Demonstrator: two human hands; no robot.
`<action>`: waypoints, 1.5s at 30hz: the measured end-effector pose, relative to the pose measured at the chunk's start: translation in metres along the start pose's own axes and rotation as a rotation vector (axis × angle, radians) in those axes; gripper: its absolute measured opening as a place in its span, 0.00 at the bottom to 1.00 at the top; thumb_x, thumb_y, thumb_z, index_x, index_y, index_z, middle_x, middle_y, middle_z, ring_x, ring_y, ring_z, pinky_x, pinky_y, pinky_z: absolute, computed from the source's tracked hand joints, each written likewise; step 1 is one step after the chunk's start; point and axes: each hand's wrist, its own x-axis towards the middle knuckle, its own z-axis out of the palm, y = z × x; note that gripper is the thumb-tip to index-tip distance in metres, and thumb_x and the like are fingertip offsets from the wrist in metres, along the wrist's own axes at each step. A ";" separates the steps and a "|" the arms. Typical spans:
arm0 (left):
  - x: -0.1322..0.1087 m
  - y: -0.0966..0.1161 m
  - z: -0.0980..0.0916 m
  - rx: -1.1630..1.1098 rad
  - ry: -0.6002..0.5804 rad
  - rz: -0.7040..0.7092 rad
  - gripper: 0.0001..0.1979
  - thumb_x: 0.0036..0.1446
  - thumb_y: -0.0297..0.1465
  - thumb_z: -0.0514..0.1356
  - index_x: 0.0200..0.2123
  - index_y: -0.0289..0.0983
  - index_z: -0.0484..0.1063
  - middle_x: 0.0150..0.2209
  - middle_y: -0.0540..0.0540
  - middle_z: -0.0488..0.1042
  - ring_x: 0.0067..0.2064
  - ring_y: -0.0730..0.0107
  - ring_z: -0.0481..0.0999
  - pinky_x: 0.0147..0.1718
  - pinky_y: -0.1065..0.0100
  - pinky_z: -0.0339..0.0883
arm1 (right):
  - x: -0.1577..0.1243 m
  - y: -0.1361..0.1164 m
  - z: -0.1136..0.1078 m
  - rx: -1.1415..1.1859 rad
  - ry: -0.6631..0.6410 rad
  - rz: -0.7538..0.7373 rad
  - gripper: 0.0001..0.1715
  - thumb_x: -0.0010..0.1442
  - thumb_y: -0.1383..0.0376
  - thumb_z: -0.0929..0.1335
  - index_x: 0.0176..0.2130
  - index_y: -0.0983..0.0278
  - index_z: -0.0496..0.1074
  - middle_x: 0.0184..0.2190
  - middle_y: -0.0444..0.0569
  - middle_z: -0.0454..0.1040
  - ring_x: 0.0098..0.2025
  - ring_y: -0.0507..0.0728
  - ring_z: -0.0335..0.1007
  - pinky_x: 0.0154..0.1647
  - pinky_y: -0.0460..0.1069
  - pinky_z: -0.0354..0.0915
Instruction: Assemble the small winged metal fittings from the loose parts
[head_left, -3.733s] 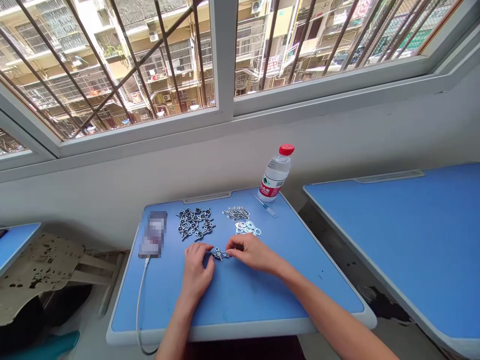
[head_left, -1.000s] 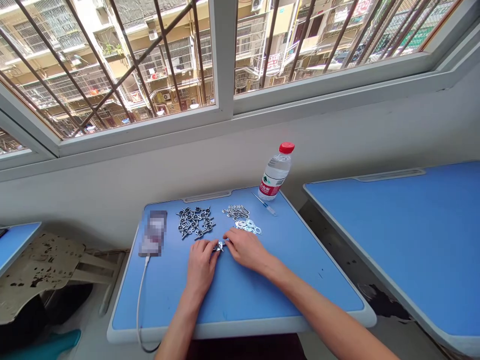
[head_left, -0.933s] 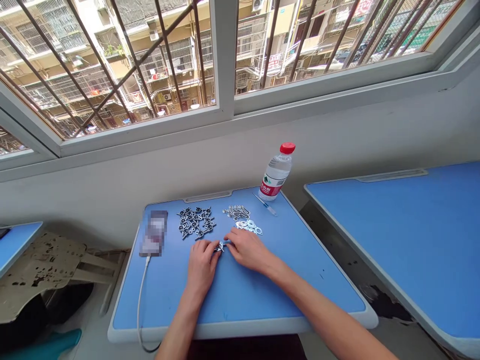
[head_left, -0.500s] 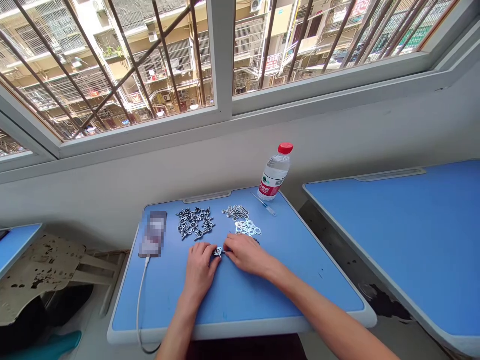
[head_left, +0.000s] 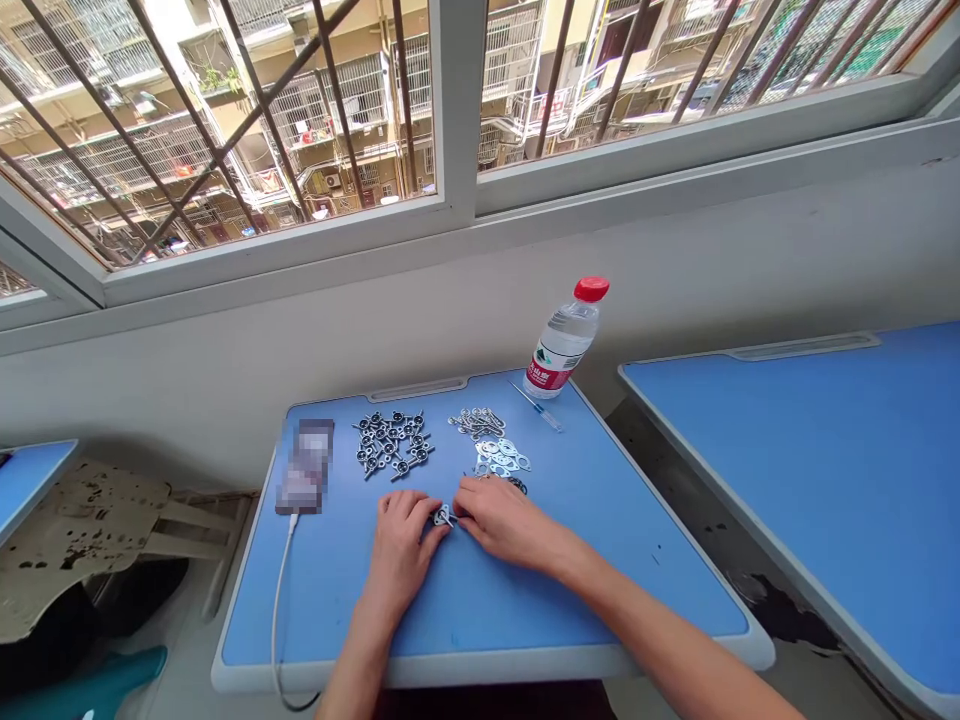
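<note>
Between my hands, just above the blue desk [head_left: 480, 620], is a small metal part [head_left: 444, 516] with a flat silver plate and a dark round middle. My left hand [head_left: 403, 535] pinches its left side between thumb and fingers. My right hand [head_left: 510, 520] is closed at its right edge, with the fingertips on a thin end of the part; exactly what they grip is partly hidden. Beyond my left hand lies a group of similar black-and-silver parts [head_left: 390, 440]. Flat silver plates [head_left: 502, 457] and a pile of small metal levers [head_left: 478, 422] lie beyond my right hand.
Dark rings [head_left: 517, 486] peek out behind my right hand. A blue-handled screwdriver [head_left: 541, 408] lies near a red-capped water bottle [head_left: 562, 345] at the back right. A phone [head_left: 305, 467] with a white cable [head_left: 279, 600] lies at the left. Another desk [head_left: 810, 450] stands to the right.
The view has shifted slightly, so the desk and bottle sit a little differently. Both hands stay around the small metal part, which has turned slightly.
</note>
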 end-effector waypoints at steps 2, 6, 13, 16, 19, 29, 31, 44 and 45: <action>0.000 0.000 -0.001 -0.025 -0.012 -0.011 0.06 0.62 0.29 0.60 0.43 0.39 0.70 0.40 0.45 0.73 0.43 0.61 0.71 0.45 0.57 0.62 | -0.001 -0.001 0.000 -0.008 -0.004 -0.004 0.05 0.62 0.71 0.67 0.37 0.65 0.73 0.38 0.50 0.74 0.40 0.59 0.70 0.41 0.51 0.60; -0.002 0.001 -0.004 -0.090 -0.038 -0.034 0.07 0.60 0.25 0.60 0.42 0.39 0.71 0.40 0.46 0.73 0.43 0.62 0.71 0.44 0.58 0.63 | -0.003 -0.001 0.001 -0.023 -0.013 -0.015 0.05 0.62 0.71 0.66 0.37 0.65 0.73 0.37 0.49 0.74 0.38 0.58 0.70 0.40 0.51 0.61; -0.005 0.005 -0.006 -0.095 -0.030 -0.056 0.14 0.57 0.27 0.61 0.47 0.39 0.70 0.42 0.44 0.72 0.45 0.59 0.70 0.46 0.56 0.64 | -0.005 0.001 0.006 -0.040 0.033 -0.059 0.05 0.61 0.73 0.66 0.35 0.65 0.71 0.35 0.49 0.73 0.37 0.58 0.69 0.40 0.52 0.61; -0.003 0.006 -0.005 -0.078 -0.063 -0.050 0.10 0.59 0.29 0.61 0.46 0.39 0.70 0.41 0.44 0.72 0.44 0.59 0.70 0.45 0.56 0.63 | -0.007 0.002 0.009 -0.051 0.065 -0.072 0.07 0.60 0.75 0.65 0.34 0.65 0.70 0.34 0.48 0.72 0.36 0.57 0.69 0.39 0.52 0.61; -0.002 0.006 -0.003 -0.066 -0.078 -0.042 0.09 0.60 0.30 0.61 0.44 0.39 0.69 0.40 0.44 0.72 0.43 0.59 0.70 0.45 0.56 0.63 | -0.009 0.000 0.012 -0.075 0.080 -0.084 0.08 0.61 0.75 0.64 0.33 0.65 0.69 0.33 0.49 0.71 0.35 0.57 0.68 0.41 0.53 0.62; -0.001 0.005 -0.001 -0.064 -0.077 -0.041 0.05 0.61 0.27 0.59 0.41 0.39 0.69 0.38 0.46 0.72 0.41 0.61 0.70 0.43 0.59 0.62 | -0.011 -0.001 0.014 -0.118 0.072 -0.089 0.11 0.61 0.77 0.61 0.32 0.64 0.67 0.32 0.48 0.69 0.33 0.57 0.66 0.41 0.53 0.62; -0.001 0.004 0.000 -0.083 -0.073 -0.048 0.04 0.62 0.26 0.58 0.41 0.39 0.69 0.38 0.46 0.72 0.40 0.62 0.70 0.41 0.60 0.62 | -0.012 -0.001 0.015 -0.105 0.083 -0.087 0.12 0.63 0.75 0.60 0.32 0.64 0.67 0.31 0.48 0.69 0.33 0.57 0.66 0.41 0.53 0.62; -0.002 0.003 0.002 -0.154 -0.068 -0.079 0.05 0.64 0.29 0.55 0.40 0.39 0.71 0.37 0.45 0.73 0.39 0.62 0.69 0.39 0.60 0.62 | -0.013 0.000 0.018 -0.038 0.114 -0.086 0.12 0.65 0.73 0.60 0.32 0.63 0.67 0.31 0.48 0.69 0.33 0.56 0.67 0.44 0.54 0.63; -0.002 0.003 0.002 -0.154 -0.066 -0.076 0.05 0.64 0.29 0.55 0.40 0.39 0.71 0.37 0.45 0.73 0.39 0.62 0.69 0.39 0.60 0.62 | -0.013 0.000 0.018 -0.037 0.113 -0.085 0.12 0.65 0.73 0.60 0.32 0.63 0.68 0.31 0.48 0.69 0.33 0.56 0.67 0.44 0.54 0.63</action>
